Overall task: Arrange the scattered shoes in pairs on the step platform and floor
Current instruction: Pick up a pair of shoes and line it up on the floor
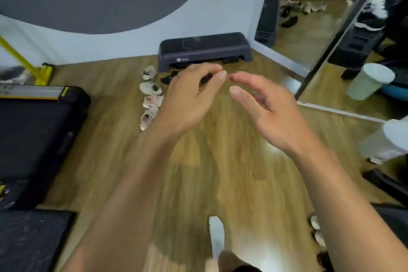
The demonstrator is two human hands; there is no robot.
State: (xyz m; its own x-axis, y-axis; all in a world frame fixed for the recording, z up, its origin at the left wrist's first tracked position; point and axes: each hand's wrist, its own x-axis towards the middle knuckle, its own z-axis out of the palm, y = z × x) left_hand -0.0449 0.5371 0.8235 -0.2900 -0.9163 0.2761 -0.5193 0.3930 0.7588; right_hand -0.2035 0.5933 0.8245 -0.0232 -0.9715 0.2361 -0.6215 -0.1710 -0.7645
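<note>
A dark grey step platform (205, 49) stands against the far wall on the wooden floor. Left of it lie small shoes in a line: two grey-white ones (150, 79) and two pink-white ones (151, 108). Dark shoes (171, 77) lie in front of the platform, partly hidden behind my left hand (189, 101). My right hand (262, 106) is held beside it. Both hands are raised over the floor with fingers apart, holding nothing. More light shoes (318, 231) lie at the lower right.
A black treadmill (33, 134) with yellow frame parts fills the left side. A mirror (331, 17) on the right wall reflects the platform and shoes. A white bin (388, 137) stands at the right. My white-socked foot (217, 234) is at the bottom.
</note>
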